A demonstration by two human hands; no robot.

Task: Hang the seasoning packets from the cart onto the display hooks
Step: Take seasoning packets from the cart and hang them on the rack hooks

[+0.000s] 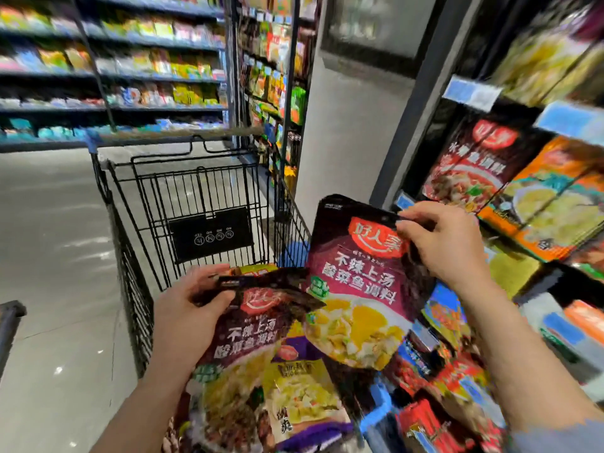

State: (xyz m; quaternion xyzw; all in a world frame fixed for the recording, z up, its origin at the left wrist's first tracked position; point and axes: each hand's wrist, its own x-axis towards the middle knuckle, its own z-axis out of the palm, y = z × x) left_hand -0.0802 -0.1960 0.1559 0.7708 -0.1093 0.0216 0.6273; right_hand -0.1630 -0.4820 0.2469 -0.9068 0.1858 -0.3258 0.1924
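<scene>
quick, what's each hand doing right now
Left hand: grips the top of a dark seasoning packet over the cart.
Right hand: pinches the top edge of a purple seasoning packet.

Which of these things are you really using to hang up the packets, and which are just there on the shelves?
For the job:
- left hand, holding a dark packet
- right hand, pinching the top of a maroon packet
- black cart, more packets inside
- hanging packets on the right display

Just there:
- blue shelves across the aisle
- grey pillar
- shiny floor
</scene>
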